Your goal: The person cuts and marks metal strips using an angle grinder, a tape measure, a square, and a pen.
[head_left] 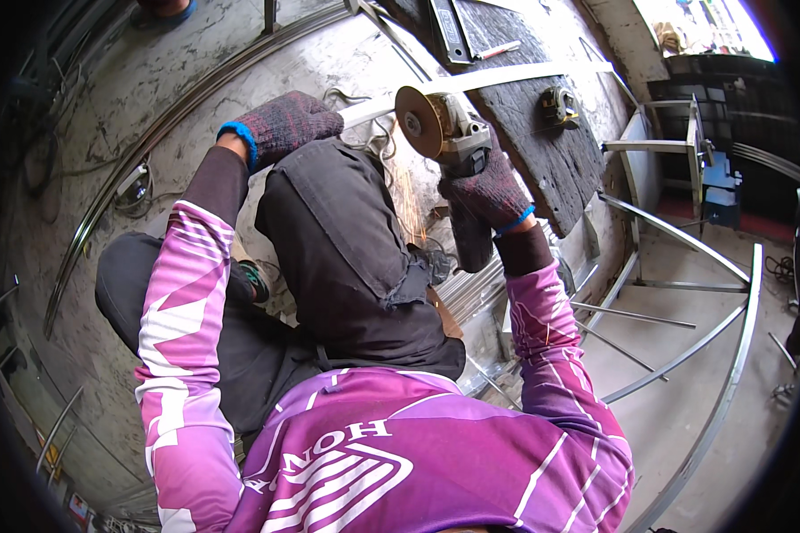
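My right hand (489, 191), in a dark knit glove with a blue cuff, grips an angle grinder (460, 133). Its brown disc (420, 122) is at the edge of a long pale metal bar (516, 76), and orange sparks (407, 200) stream down below it. My left hand (295, 127), gloved the same way, is closed round the bar's left end above my raised knee. The bar's right part lies across a dark wooden board (556, 160). Whether disc and bar touch right now is partly hidden.
On the board sit a tape measure (559, 107), a square (452, 31) and a marker-like stick (500, 50). Long curved metal bars (164, 124) lie on the floor at left. A curved metal frame (745, 329) stands at right. Metal strips (471, 298) lie beside my leg.
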`<state>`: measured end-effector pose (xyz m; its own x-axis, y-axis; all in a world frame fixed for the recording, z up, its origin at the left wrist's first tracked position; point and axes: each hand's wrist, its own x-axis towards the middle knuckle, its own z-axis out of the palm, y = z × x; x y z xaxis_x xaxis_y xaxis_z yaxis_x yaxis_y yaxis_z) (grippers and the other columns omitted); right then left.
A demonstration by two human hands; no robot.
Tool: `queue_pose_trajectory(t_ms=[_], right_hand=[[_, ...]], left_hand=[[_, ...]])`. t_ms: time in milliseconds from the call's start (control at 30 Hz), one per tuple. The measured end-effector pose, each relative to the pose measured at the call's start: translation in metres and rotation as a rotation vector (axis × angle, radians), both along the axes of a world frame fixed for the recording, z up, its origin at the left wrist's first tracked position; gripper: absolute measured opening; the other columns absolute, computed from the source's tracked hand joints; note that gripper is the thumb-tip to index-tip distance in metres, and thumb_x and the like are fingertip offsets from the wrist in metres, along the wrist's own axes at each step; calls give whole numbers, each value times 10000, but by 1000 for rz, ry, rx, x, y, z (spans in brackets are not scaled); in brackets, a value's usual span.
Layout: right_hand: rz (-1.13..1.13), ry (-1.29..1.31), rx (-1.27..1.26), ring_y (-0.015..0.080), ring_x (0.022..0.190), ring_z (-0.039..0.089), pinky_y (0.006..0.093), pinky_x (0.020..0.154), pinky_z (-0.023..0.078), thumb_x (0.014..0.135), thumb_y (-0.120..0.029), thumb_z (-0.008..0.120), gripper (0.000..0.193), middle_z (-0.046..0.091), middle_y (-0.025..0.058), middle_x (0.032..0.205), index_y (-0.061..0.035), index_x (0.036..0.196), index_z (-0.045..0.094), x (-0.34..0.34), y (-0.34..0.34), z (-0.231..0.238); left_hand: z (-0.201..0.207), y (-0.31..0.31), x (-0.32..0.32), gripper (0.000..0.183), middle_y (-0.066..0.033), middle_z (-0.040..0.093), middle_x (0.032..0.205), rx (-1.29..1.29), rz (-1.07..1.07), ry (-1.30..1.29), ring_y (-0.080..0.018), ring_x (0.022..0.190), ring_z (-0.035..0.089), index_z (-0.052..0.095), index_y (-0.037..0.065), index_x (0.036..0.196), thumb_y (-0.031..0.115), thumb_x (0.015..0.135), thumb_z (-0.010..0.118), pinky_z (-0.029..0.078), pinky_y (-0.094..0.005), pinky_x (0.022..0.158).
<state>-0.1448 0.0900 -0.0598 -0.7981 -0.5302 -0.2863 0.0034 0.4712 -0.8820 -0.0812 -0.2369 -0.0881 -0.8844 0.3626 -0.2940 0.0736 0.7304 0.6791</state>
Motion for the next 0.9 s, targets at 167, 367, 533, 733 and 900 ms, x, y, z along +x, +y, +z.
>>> queue_pose_trajectory(t_ms=[167,367,533,733,900], right_hand=[[-29,86,27,177,949,650,349,857,556,644,-112,837,823,691,94,1105,-56,1380,474,4,0,1],[-24,-60,13,203,1098,604,351,945,533,598,12,863,1012,601,110,1217,-40,1463,341,-3,0,-2],[-28,74,11,191,1002,662,362,874,556,651,-99,843,824,695,97,1136,-65,1386,475,1,1,-4],[-41,65,23,197,1031,657,368,888,557,632,-107,856,860,687,113,1166,-56,1397,465,2,1,-3],[-44,9,67,204,1042,657,366,910,555,614,-125,872,912,682,122,1178,-41,1414,443,2,-1,4]], left_hand=[[2,3,0,248,-174,706,1056,-4,19,-23,-364,960,704,687,116,1151,193,948,567,567,-429,829],[-8,-1,1,243,-176,707,1055,3,-9,58,-363,947,707,692,121,1146,197,951,569,568,-433,821],[-8,0,-1,247,-172,710,1064,2,7,11,-355,956,705,700,129,1149,220,972,554,565,-426,828],[-6,1,-1,276,-168,713,1082,47,84,-85,-344,987,699,702,123,1160,266,1014,516,553,-421,862],[-6,2,0,265,-173,708,1078,48,74,-69,-351,984,701,696,121,1159,247,996,528,553,-427,846]])
